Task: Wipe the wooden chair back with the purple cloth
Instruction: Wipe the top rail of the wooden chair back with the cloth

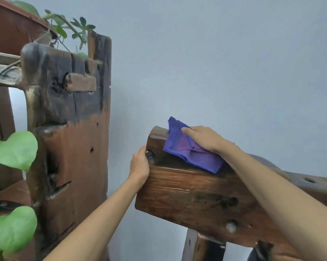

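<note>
The cloth [189,149] is purple-blue, with a pinker violet patch in the middle. The chair back [187,193] is warm brown with fine streaked grain and dark blotches. The wall [215,63] is plain pale grey-blue. The plank [78,157] is reddish brown below and charred black above. The leaves [14,147] are bright green, and the pot [10,27] is red-brown.

The head view looks forward and down, close to the chair back [187,193], facing the wall [215,63].

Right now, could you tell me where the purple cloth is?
The purple cloth lies atop the chair back, near its left end, under the right hand.
</note>
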`<state>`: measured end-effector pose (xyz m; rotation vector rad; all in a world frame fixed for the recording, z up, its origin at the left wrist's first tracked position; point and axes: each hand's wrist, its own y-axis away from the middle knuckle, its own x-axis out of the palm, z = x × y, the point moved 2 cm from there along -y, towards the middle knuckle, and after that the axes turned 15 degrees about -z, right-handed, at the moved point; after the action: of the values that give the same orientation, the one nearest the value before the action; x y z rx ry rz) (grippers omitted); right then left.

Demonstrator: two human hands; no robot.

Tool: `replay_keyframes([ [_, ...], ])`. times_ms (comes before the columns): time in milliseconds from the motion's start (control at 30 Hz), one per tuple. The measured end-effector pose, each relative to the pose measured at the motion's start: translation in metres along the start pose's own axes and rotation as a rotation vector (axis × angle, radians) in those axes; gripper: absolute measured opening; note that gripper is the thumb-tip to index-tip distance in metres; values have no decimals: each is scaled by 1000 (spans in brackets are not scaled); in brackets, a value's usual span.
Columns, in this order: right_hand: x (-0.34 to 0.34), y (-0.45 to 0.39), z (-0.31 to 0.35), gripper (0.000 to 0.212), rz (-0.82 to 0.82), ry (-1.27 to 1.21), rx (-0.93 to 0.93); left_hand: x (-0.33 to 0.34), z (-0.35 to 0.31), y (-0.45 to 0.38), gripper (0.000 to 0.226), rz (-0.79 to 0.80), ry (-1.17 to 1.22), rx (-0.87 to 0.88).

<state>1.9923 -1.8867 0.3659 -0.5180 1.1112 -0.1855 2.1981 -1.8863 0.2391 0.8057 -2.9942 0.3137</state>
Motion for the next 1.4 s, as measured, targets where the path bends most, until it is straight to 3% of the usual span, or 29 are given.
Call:
replay_keyframes([
  [67, -9, 34, -5, 51, -90, 9, -93, -4, -12, -2, 45, 42, 50, -77],
  [167, -13, 85, -24, 41, -346, 175, -167, -3, -56, -6, 41, -161, -273, 316],
  [233, -12, 112, -42, 53, -435, 337, -119, 9, -99, 9, 43, -239, -355, 624],
  [333, -20, 132, -74, 64, -487, 410, 24, 60, -143, 34, 48, 159, -558, 866],
  [433, -38, 121, -112, 49, -453, 356, 157, 121, -144, 61, 46, 533, -819, 883],
  [500, -56, 102, -141, 50, -319, 295, 317, 154, -129, 70, 52, 644, -1002, 853],
  [600, -68, 64, -175, 53, -26, 256, 378, 181, -114, 70, 66, 601, -1177, 823],
  [667, -63, 40, -183, 36, 141, 160, 367, 187, -110, 70, 73, 595, -1182, 857],
  [700, -57, 28, -187, 25, 197, 120, 400, 188, -109, 68, 72, 586, -1168, 864],
  [833, -44, 3, -183, 25, 279, -10, 452, 188, -109, 61, 58, 557, -1130, 802],
  [967, -38, 7, -168, 65, 231, -190, 309, 186, -115, 64, 55, 565, -1106, 754],
  [1067, -48, 26, -162, 95, 149, -26, 309, 183, -117, 66, 64, 546, -1083, 709],
  [1200, -57, 52, -158, 74, 20, 60, 209, 181, -118, 67, 67, 545, -1083, 712],
  [1333, -52, 115, -158, 66, -375, 207, 63, 184, -108, 65, 71, 520, -1092, 806],
  [1400, -51, 129, -156, 67, -433, 210, 53, 187, -104, 63, 62, 496, -1094, 829],
])
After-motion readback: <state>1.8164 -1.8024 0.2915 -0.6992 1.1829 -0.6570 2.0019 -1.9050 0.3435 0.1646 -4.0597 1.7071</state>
